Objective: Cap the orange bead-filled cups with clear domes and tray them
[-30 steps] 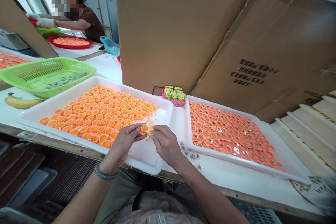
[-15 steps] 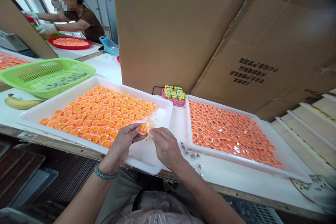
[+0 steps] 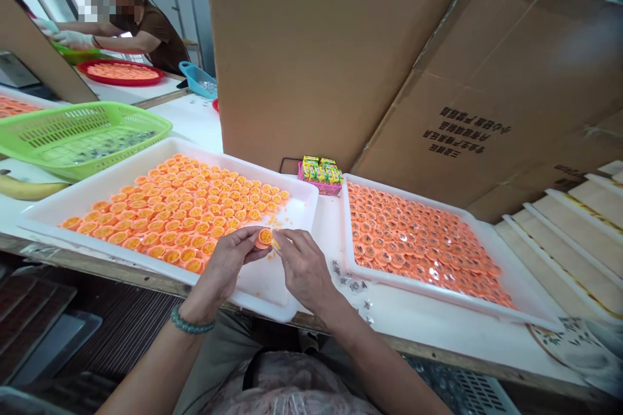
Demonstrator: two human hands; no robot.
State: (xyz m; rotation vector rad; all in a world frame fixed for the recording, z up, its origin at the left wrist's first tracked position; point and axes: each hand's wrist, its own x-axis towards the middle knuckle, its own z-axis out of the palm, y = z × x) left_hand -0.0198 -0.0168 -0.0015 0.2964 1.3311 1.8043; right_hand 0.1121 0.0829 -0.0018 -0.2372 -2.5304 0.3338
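My left hand (image 3: 230,260) pinches a small round orange cup (image 3: 265,238) with yellow bits inside, its open side facing up toward me. Close against the cup's right edge, my right hand (image 3: 302,267) has its fingertips pressed together; whatever they hold is too small to make out. Both hands are over the near right part of a white tray (image 3: 295,211). Rows of similar orange cups (image 3: 187,207) with yellow contents fill most of that tray. Loose yellow crumbs (image 3: 278,220) lie on its floor near my fingers.
A second white tray (image 3: 344,227) holds orange pieces with dark centres. Clear bits (image 3: 351,282) lie between the trays. A pink basket (image 3: 327,189) of yellow-green packets, green basket (image 3: 87,142), banana (image 3: 32,189) and cardboard (image 3: 331,65) surround them. A gloved co-worker (image 3: 156,32) is far left.
My right hand's fingertips have come in from the right to the edge of the cup. My left hand keeps hold of the cup. The whole view has shifted slightly.
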